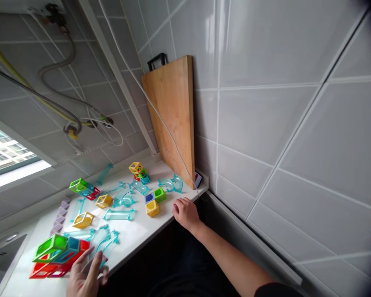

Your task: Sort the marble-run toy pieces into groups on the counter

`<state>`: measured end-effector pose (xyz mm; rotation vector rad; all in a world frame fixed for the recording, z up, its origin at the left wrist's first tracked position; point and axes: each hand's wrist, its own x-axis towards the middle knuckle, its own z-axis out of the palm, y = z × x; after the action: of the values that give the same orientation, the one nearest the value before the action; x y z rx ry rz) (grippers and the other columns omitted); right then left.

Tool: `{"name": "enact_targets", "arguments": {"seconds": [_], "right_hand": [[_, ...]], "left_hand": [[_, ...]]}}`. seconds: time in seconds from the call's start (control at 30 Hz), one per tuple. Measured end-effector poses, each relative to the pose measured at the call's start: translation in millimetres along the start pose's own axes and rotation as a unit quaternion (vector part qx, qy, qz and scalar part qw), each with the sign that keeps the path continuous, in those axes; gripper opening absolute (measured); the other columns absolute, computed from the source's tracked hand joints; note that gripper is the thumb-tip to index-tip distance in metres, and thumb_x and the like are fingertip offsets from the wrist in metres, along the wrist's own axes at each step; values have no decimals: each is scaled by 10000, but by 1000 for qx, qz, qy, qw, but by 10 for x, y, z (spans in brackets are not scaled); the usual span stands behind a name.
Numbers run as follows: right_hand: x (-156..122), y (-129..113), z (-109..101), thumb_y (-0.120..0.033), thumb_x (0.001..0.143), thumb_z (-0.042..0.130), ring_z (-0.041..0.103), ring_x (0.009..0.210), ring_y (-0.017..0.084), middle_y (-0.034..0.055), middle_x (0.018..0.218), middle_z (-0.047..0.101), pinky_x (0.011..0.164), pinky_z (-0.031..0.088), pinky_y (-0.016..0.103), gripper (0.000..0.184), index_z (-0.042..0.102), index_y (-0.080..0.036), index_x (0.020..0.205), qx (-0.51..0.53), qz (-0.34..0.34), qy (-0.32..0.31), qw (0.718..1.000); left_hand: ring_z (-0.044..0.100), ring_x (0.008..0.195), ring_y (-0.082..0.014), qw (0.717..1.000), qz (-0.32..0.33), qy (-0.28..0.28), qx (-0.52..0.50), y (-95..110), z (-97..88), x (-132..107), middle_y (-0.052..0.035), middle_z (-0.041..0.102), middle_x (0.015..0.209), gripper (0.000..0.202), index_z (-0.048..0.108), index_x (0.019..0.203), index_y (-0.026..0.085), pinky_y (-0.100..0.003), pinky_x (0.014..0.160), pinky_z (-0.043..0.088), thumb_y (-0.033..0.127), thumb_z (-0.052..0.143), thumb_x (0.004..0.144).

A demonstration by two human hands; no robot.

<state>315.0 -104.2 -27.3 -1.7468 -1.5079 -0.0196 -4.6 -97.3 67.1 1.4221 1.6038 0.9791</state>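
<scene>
At the lower left, my left hand point(88, 274) is slightly blurred, its fingers apart beside a clear teal track piece point(100, 237). Whether a fingertip touches that piece is unclear. Left of this hand stands a stack of green, blue and red open-frame blocks point(54, 255). My right hand point(186, 212) rests curled at the counter's front edge, with nothing visible in it. Near it lie a yellow block point(152, 208), a green block point(159, 194) and a blue block point(149, 198) grouped together. A curved teal track piece point(171, 183) is just beyond them.
More teal track pieces point(120, 214), yellow frames point(83, 220) and small block stacks point(139, 172) spread over the white counter point(136, 239). Pale purple pieces point(60, 216) line the left. A wooden board point(173, 119) leans on the tiled wall, a white cable point(160, 117) hanging before it.
</scene>
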Motion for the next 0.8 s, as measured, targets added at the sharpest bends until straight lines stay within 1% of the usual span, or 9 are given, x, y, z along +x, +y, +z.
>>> {"name": "enact_targets", "arguments": {"seconds": [0.07, 0.17, 0.23, 0.33, 0.43, 0.57, 0.63, 0.73, 0.8], "right_hand": [[3, 11, 5, -150, 881, 609, 618, 814, 209, 28, 815, 696, 770, 462, 294, 95, 645, -225, 836, 0, -3, -4, 1000], [-13, 29, -2, -147, 886, 614, 613, 823, 210, 28, 814, 692, 778, 453, 298, 97, 647, -219, 831, 7, -11, -9, 1000], [-33, 36, -8, -138, 893, 607, 608, 831, 213, 33, 815, 685, 780, 447, 303, 105, 648, -214, 833, 16, -17, -10, 1000], [-58, 39, -4, -127, 902, 590, 599, 831, 217, 40, 811, 674, 776, 441, 310, 120, 648, -207, 834, 24, -22, -5, 999], [-70, 25, 5, -126, 906, 583, 593, 818, 213, 37, 803, 667, 772, 437, 310, 127, 646, -205, 829, 15, -26, 4, 1000], [-71, -4, -2, -126, 907, 579, 590, 806, 210, 34, 795, 665, 764, 430, 308, 131, 644, -202, 822, 11, -25, 11, 1000], [-67, -7, -11, -120, 902, 580, 591, 807, 208, 35, 803, 669, 764, 432, 307, 130, 645, -200, 822, 12, -23, 10, 1000], [-56, 0, -28, -112, 895, 582, 589, 812, 210, 38, 810, 670, 764, 438, 309, 131, 652, -198, 825, 21, -16, 6, 1000], [-51, -11, -54, -117, 897, 582, 590, 815, 213, 40, 806, 666, 775, 447, 314, 134, 661, -197, 825, 39, -6, 2, 999]], "left_hand": [[629, 582, -183, 995, 44, 16, 87, 34, 149, 159, -24, 685, 892, 795, 504, 1331, 223, -296, 511, 512, 714, 684, 733], [695, 722, -245, 951, 113, 93, 274, 63, 342, 417, -68, 725, 946, 665, 566, 1269, 215, -371, 681, 550, 705, 565, 820], [705, 832, -266, 930, 145, 91, 325, 75, 421, 584, -76, 734, 1006, 588, 574, 1262, 223, -378, 748, 550, 659, 540, 869], [664, 1042, -310, 896, 213, 94, 377, 78, 482, 832, -134, 695, 1156, 532, 630, 1198, 181, -423, 906, 522, 611, 494, 916], [585, 1195, -350, 867, 233, 89, 432, 73, 546, 1084, -171, 655, 1231, 531, 657, 1193, 158, -476, 1029, 451, 580, 452, 944], [594, 1185, -372, 865, 222, 51, 446, 80, 706, 1371, -187, 658, 1240, 511, 674, 1189, 145, -501, 1019, 455, 546, 492, 930], [584, 1208, -392, 866, 220, 37, 447, 97, 794, 1445, -208, 635, 1292, 553, 639, 1258, 122, -514, 1010, 466, 538, 528, 910], [499, 1326, -410, 875, 243, 50, 417, 145, 883, 1397, -249, 539, 1418, 721, 463, 1445, 82, -553, 1072, 424, 552, 546, 905], [434, 1401, -386, 891, 281, 50, 354, 192, 902, 1232, -237, 498, 1467, 730, 391, 1498, 108, -566, 1135, 368, 546, 529, 931]]}}
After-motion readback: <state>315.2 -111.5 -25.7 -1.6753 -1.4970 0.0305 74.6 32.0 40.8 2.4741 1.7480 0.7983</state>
